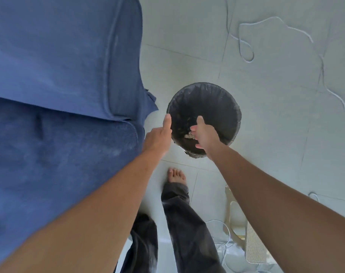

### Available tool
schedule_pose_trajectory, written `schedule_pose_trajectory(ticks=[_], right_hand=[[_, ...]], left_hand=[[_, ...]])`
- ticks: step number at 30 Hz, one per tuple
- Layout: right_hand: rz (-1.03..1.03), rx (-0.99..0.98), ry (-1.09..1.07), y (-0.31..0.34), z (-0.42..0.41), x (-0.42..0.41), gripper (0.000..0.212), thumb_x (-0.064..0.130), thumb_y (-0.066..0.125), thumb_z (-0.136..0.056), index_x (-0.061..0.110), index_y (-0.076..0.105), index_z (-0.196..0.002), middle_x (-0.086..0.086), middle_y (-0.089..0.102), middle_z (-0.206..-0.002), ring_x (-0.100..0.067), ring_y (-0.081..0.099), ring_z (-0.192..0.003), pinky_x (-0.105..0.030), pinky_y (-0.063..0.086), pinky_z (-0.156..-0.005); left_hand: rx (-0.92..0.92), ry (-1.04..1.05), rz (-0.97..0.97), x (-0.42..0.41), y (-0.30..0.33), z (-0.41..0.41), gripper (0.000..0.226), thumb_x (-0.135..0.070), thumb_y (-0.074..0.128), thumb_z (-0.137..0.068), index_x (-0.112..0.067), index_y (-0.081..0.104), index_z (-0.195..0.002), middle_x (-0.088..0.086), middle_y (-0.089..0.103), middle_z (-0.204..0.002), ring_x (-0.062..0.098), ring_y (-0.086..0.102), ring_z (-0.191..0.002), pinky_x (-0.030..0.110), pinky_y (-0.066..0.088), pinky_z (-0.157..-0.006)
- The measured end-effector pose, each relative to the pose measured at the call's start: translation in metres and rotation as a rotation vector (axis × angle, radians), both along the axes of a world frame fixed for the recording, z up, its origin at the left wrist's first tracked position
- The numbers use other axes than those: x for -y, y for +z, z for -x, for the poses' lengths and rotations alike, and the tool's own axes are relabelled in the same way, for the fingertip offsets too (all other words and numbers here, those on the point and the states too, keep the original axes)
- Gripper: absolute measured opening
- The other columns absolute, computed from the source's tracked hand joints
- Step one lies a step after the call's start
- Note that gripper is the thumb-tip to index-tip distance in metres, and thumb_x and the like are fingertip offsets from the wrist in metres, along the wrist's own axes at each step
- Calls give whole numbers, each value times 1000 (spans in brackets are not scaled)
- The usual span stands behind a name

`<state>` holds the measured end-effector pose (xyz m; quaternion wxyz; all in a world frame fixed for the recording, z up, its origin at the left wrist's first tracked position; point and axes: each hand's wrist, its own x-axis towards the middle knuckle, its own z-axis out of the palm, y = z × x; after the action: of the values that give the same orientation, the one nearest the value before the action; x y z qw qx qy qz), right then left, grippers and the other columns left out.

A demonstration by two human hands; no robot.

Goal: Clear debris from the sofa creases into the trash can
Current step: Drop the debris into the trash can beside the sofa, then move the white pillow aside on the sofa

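Can [207, 86] stands on open floor [270, 138] just off the sofa's [59, 138] corner. Left hand [157, 137], fingers straight, is at its left rim. Right hand [206, 134] hangs loosely spread over its mouth, pale debris [188, 136] at the palm.

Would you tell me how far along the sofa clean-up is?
Done: some debris already lies in the trash can. In hand: the right hand is over the can with pale crumbs at its fingers; the left hand is open by the rim. Left: pale specks show on the blue sofa cushion.
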<state>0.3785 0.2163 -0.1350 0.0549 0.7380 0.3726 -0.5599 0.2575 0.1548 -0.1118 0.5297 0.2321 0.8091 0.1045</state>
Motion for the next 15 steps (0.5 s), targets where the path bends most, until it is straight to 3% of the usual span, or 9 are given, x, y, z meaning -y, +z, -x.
schedule_pose_trajectory(ticks=[3, 6, 8, 10, 13, 15], right_hand=[[-30, -38, 138, 30, 36, 26, 76, 61, 23, -89, 4, 56, -129, -20, 60, -131, -38, 55, -121, -54, 41, -109], [-63, -52, 231, 60, 74, 54, 90, 66, 22, -75, 1, 59, -125, -23, 61, -129, -41, 55, -122, -56, 42, -107], [-70, -74, 295, 83, 105, 77, 85, 65, 24, -80, 2, 60, -122, -21, 62, -127, -40, 56, -121, -56, 42, -107], [-78, -98, 347, 106, 136, 102, 66, 57, 28, -94, 5, 65, -112, -16, 65, -122, -35, 58, -115, -53, 43, -106], [-70, -112, 427, 128, 183, 143, 55, 50, 29, -101, 14, 70, -92, -9, 68, -112, -24, 59, -105, -49, 46, -104], [-75, -127, 516, 142, 218, 170, 49, 49, 29, -100, 24, 66, -80, -2, 67, -111, -24, 58, -109, -48, 47, -104]], left_hand=[[19, 122, -72, 37, 38, 26, 75, -59, 17, -103, -3, 63, -125, 20, 62, -128, 37, 54, -120, 41, 41, -102], [10, 228, -101, 78, 72, 57, 74, -59, 19, -103, -4, 64, -125, 19, 62, -129, 37, 53, -121, 42, 40, -102], [16, 322, -107, 109, 91, 83, 73, -61, 16, -102, -12, 64, -128, 8, 60, -136, 30, 48, -128, 41, 33, -109], [19, 420, -109, 144, 109, 111, 72, -62, 15, -101, -17, 65, -128, 0, 59, -137, 25, 43, -132, 40, 28, -112], [10, 595, -118, 204, 129, 154, 72, -64, 18, -100, -17, 65, -127, -3, 60, -135, 21, 45, -131, 37, 31, -110], [-5, 712, -130, 244, 141, 181, 71, -65, 20, -99, -16, 67, -121, -5, 62, -128, 19, 47, -126, 36, 33, -107]])
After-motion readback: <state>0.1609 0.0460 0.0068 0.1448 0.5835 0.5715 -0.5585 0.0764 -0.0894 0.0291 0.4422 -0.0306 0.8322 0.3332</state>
